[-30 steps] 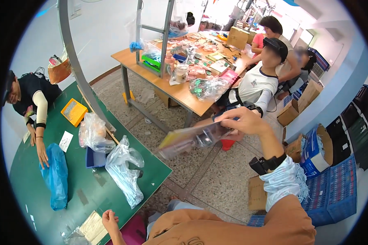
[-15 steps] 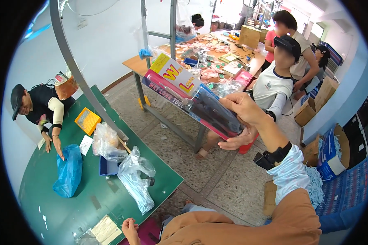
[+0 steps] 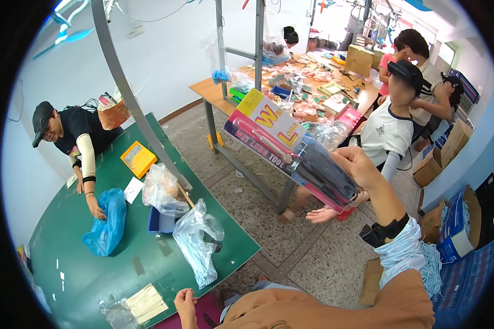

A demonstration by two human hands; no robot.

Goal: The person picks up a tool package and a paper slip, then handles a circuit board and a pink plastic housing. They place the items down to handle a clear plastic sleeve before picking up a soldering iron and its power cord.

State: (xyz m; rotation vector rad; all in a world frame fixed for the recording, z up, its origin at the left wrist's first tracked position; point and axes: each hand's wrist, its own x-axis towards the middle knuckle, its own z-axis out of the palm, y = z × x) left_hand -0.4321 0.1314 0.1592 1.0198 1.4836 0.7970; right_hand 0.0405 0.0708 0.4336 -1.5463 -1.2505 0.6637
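Observation:
In my right hand (image 3: 359, 170) is a flat retail package (image 3: 291, 148), gripped by its right end between thumb and fingers. It has a pink edge, a yellow and white card and a clear front; a dark-handled tool, its exact kind unclear, shows inside. Just below the package, another person's open hand (image 3: 322, 215) reaches out, palm up. My left hand (image 3: 186, 307) hangs low by the near edge of the green table (image 3: 203, 268), fingers curled in with nothing visible in them.
On the green table are a blue plastic bag (image 3: 107, 225) handled by a co-worker (image 3: 74, 129), a yellow tray (image 3: 139, 159), a blue bin (image 3: 160, 221) and clear bags (image 3: 198, 249). Beyond a metal post stands a cluttered wooden table (image 3: 200, 88). A person in white (image 3: 392, 129) sits at right, near cartons (image 3: 428, 164).
The view has swung left, so the scene sits further right. The other person's open hand now shows more below the package. My right hand still holds the package.

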